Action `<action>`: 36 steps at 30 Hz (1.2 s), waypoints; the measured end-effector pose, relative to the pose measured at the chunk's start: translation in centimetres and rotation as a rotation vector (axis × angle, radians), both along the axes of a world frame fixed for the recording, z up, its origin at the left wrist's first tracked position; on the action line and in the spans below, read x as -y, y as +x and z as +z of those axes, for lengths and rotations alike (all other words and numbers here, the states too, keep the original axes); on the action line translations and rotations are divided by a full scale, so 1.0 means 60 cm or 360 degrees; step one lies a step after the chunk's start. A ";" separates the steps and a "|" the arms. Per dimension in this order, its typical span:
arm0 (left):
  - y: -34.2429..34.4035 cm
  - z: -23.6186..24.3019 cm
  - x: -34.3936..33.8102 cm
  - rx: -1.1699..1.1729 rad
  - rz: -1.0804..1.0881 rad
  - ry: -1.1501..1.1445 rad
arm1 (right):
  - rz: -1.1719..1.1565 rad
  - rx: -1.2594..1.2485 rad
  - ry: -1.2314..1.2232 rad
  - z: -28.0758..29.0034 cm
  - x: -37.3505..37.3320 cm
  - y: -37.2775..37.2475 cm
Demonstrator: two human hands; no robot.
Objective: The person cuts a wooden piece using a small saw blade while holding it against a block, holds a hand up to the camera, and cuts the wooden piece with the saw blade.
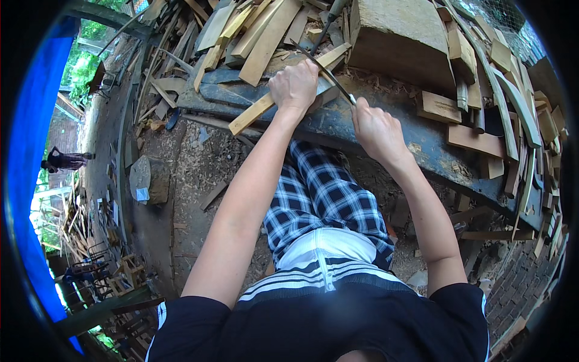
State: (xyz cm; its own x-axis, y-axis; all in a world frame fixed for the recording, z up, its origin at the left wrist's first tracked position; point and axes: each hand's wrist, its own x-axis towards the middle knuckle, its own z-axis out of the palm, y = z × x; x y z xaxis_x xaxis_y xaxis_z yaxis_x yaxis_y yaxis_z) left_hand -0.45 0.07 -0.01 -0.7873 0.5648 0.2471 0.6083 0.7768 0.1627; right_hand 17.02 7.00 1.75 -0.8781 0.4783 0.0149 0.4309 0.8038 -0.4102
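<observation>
A pale, square-edged wooden strip lies aslant over the near edge of the dark workbench. My left hand is closed in a fist around the strip near its middle. In my right hand is a long, narrow, dark file-like tool, gripped at its near end, where a bit of white shows. The tool crosses over the strip just right of my left hand, its tip pointing away to the far left. Whether it touches the wood I cannot tell.
A big squared wood block sits on the bench at the far right. Loose boards are heaped behind my hands, with more offcuts to the right. A stump stands on the ground at left; a person is farther off.
</observation>
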 end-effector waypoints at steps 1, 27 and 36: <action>0.002 0.000 -0.002 0.0006 -0.0007 0.0001 | -0.0007 0.0006 0.0001 -0.001 -0.003 -0.007; -0.003 0.000 -0.002 -0.0020 -0.0005 0.0018 | 0.0021 0.0033 0.0020 -0.003 0.000 0.000; -0.002 -0.011 0.000 -0.0069 -0.0017 0.0064 | 0.0026 -0.0127 0.0004 -0.020 -0.007 -0.050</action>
